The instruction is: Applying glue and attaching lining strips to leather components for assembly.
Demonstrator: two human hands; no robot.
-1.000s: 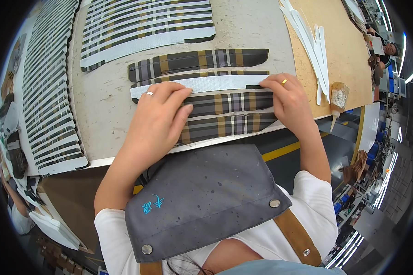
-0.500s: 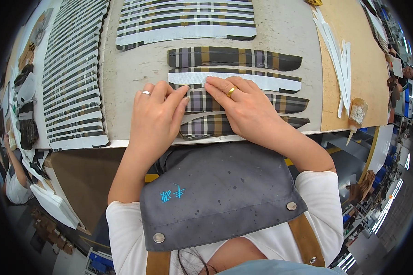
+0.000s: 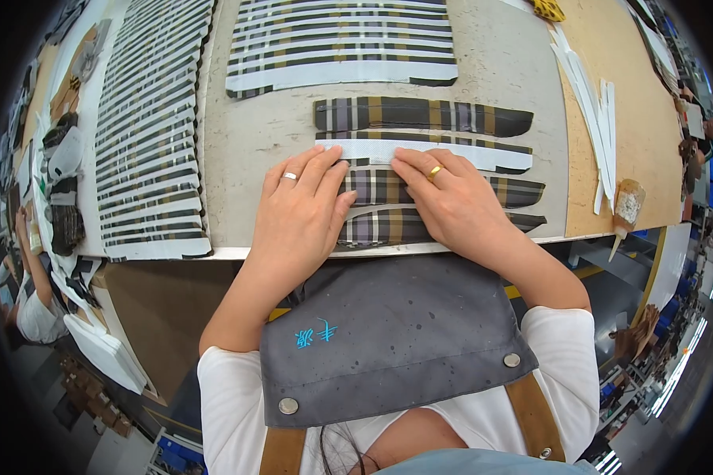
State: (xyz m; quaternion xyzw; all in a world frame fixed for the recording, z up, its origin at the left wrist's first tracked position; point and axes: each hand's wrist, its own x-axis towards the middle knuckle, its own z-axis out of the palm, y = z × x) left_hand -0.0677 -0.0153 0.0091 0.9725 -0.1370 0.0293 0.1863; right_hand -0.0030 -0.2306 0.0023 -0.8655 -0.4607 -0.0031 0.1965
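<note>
Both hands press flat, fingers together, at the worktable's [image 3: 491,63] near edge: the left hand [image 3: 301,207] and right hand [image 3: 448,199] smooth a white strip [image 3: 483,156] onto plaid pieces [image 3: 380,188]. Even outward pressure toward three and nine o'clock would likely seat it best.

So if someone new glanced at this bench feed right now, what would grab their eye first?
Probably the two hands pressed flat side by side at the near edge of the grey bench: the left hand and right hand, each wearing a ring, on plaid strips edged with white tape. Next, the long fanned row of similar strips along the left.
</note>
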